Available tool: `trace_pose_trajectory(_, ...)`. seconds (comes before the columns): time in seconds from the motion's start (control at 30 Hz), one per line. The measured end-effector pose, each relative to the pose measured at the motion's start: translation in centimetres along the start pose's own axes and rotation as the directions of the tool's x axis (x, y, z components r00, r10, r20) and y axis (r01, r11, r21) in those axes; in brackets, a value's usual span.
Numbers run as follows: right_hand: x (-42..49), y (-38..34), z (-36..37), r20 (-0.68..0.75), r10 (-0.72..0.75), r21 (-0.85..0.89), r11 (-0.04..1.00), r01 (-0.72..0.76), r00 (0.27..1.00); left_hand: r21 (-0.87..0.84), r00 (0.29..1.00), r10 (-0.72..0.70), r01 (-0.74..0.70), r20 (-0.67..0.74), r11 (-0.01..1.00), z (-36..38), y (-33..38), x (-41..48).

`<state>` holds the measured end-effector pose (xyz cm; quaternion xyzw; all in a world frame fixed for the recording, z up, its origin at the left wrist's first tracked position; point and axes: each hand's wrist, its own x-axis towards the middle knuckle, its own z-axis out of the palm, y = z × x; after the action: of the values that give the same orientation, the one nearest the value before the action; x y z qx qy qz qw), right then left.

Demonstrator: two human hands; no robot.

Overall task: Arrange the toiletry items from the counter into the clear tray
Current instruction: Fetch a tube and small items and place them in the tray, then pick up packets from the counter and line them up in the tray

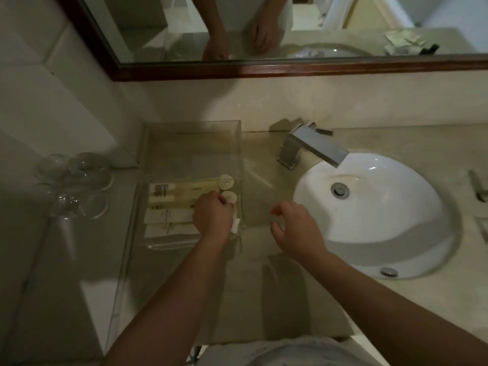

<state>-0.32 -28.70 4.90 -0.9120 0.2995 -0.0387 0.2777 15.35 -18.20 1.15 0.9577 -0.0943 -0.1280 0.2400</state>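
A clear plastic tray [195, 133] sits on the beige counter left of the sink. In its near half lie two pale tubes with round caps [226, 182] side by side, and below them two flat white sachets [169, 215]. My left hand [212, 213] is inside the tray, fingers curled over a small white item [235, 223] near the tray's right wall; I cannot see what that item is. My right hand [295, 228] hovers over the bare counter just right of the tray, fingers apart and holding nothing.
A white oval sink [375, 215] with a square chrome faucet [314, 146] lies to the right. Clear drinking glasses [74, 180] stand left of the tray. A wood-framed mirror [264, 67] runs along the back wall. Small items lie at the far right counter edge [478, 186].
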Motion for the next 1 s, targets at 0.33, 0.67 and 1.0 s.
trace_pose_trajectory(0.33,-3.8,4.7,-2.1,0.056,0.179,0.029,0.983,-0.181,0.982,-0.038,0.911,0.406,-0.409,-0.078,0.912,1.2,4.2,-8.0)
trace_pose_trajectory(0.67,-16.2,21.1,-12.3,-0.166,0.441,0.085,0.897,-0.433,0.882,-0.314,0.717,0.665,-0.595,0.208,0.740,12.3,16.8,-24.1)
trace_pose_trajectory(1.0,-24.2,34.8,-20.2,-0.189,0.574,0.162,0.819,-0.551,0.797,-0.321,0.556,0.733,-0.664,0.391,0.675,19.8,28.0,-35.2)
